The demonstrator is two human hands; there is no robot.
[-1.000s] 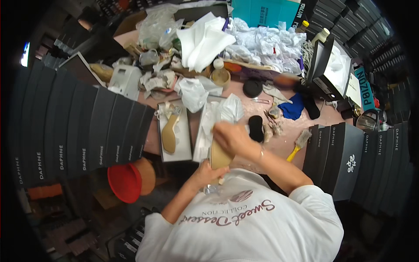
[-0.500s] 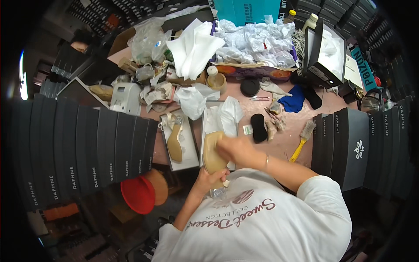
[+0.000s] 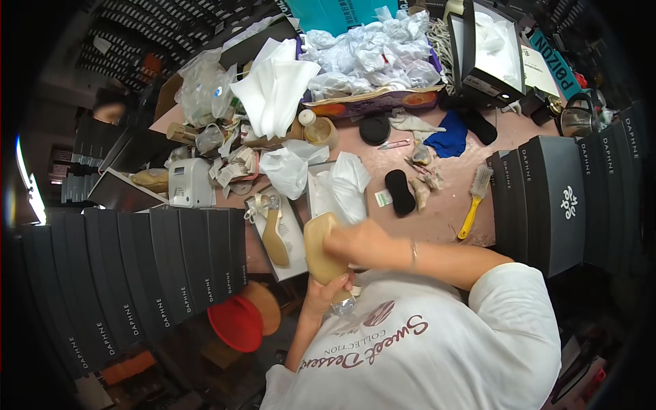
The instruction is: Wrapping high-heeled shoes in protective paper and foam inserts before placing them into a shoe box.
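A high-heeled shoe with a beige sole (image 3: pixel 318 239) is held close to my shirt, sole up, its clear heel towards me. My left hand (image 3: pixel 321 295) is closed round its narrow part, the thumb across the sole. Against the right side of the sole lies my right hand (image 3: pixel 359 244), smeared by motion; its fingers and anything in them cannot be made out. Left of the held shoe, a matching shoe (image 3: pixel 275 236) lies sole up in an open shoebox half (image 3: pixel 292 263). Behind the held shoe is another box part (image 3: pixel 316 188) with white tissue (image 3: pixel 347 184).
Stacked dark shoeboxes (image 3: pixel 205 260) stand at the left and more shoeboxes (image 3: pixel 540 198) at the right. A yellow-handled brush (image 3: pixel 472 208), a black pad (image 3: pixel 400 193) and a blue cloth (image 3: pixel 447 137) lie on the table. Behind are a bottle (image 3: pixel 316 128) and a box of crumpled paper (image 3: pixel 379 99).
The view has shifted, so the whole scene sits differently. My left hand still grips the shoe, and my right hand stays blurred at its sole.
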